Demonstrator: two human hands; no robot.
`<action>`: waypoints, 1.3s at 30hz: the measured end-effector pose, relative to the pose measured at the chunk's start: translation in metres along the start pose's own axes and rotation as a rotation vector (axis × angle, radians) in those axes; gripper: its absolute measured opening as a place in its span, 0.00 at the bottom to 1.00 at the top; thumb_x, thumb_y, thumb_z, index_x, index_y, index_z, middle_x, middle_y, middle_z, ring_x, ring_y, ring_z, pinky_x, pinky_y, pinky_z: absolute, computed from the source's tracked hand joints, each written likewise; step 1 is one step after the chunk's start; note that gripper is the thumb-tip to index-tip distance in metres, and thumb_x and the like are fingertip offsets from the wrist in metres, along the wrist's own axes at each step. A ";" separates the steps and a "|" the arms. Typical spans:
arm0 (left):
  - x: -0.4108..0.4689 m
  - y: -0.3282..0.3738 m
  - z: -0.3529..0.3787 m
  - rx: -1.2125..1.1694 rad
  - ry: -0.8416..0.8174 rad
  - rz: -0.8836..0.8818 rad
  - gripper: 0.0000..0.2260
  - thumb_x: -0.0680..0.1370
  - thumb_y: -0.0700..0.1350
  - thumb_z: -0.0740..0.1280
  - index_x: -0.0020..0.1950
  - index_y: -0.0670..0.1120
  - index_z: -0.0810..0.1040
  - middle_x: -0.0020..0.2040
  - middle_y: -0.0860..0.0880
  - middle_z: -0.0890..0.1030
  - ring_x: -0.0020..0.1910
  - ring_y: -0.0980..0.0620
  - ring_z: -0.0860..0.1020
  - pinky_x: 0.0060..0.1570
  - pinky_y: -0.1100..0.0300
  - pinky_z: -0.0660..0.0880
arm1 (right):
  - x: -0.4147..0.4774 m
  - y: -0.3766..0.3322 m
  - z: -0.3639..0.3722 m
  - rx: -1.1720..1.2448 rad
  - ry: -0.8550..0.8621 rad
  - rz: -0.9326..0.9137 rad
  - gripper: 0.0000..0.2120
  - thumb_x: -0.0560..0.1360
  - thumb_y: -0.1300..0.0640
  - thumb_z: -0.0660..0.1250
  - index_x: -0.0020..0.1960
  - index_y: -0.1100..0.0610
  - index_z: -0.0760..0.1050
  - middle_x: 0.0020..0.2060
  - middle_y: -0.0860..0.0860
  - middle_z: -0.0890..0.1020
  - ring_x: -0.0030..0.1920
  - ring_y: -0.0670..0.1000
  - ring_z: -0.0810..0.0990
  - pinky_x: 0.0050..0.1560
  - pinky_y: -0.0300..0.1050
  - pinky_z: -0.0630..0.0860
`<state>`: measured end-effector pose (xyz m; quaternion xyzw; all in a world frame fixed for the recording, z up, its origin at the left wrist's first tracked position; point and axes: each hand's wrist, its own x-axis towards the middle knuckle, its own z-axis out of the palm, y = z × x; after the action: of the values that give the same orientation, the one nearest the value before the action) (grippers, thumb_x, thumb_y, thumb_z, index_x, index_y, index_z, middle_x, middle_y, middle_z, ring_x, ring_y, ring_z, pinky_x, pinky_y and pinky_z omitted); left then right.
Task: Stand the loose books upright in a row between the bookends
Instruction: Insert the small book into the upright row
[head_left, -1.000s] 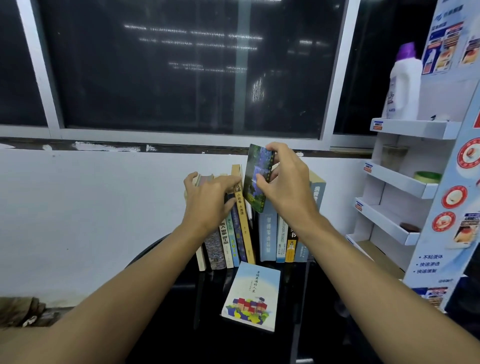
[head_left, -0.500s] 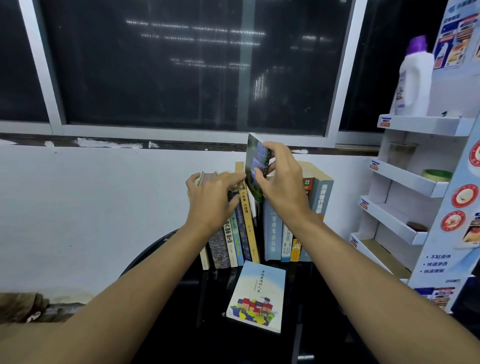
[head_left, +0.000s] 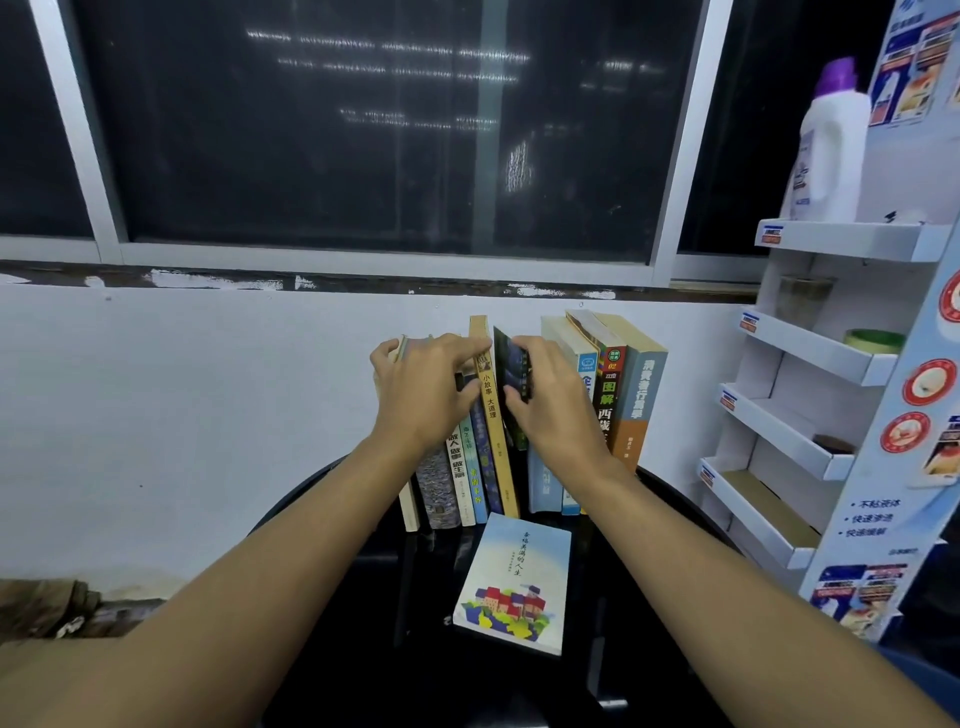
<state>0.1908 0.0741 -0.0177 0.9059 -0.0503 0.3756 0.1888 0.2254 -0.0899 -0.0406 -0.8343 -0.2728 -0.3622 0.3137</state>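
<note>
Head view: right hand (head_left: 553, 402) grips dark book (head_left: 511, 371)

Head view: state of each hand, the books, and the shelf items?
left hand: pressed against the left group of upright books
right hand: grip on dark-covered book, partly slid into the gap in the row
right group of books: upright
light blue book: flat on black table, loose
white bottle: upright on top shelf, capped
</note>
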 end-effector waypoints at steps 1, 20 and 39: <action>0.000 0.000 0.000 0.000 -0.003 -0.005 0.18 0.78 0.52 0.70 0.66 0.65 0.76 0.58 0.60 0.82 0.60 0.54 0.76 0.67 0.45 0.57 | -0.004 0.001 0.001 -0.002 0.000 -0.002 0.23 0.76 0.64 0.72 0.67 0.55 0.70 0.59 0.52 0.76 0.60 0.52 0.75 0.54 0.53 0.79; 0.001 0.000 0.001 0.008 -0.026 -0.017 0.19 0.78 0.52 0.70 0.69 0.64 0.76 0.63 0.60 0.80 0.63 0.54 0.75 0.69 0.43 0.56 | -0.072 0.029 0.030 -0.084 -0.132 0.122 0.26 0.77 0.62 0.71 0.73 0.53 0.68 0.56 0.51 0.70 0.48 0.55 0.80 0.42 0.54 0.81; 0.002 0.002 0.008 -0.003 -0.004 0.012 0.20 0.77 0.52 0.72 0.69 0.64 0.76 0.63 0.60 0.80 0.62 0.53 0.77 0.67 0.45 0.58 | -0.060 0.055 0.002 -0.032 -0.318 -0.062 0.26 0.78 0.61 0.72 0.74 0.54 0.70 0.54 0.46 0.73 0.51 0.44 0.74 0.55 0.48 0.78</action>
<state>0.1973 0.0695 -0.0208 0.9061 -0.0567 0.3749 0.1877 0.2284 -0.1380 -0.1055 -0.8771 -0.3388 -0.2394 0.2420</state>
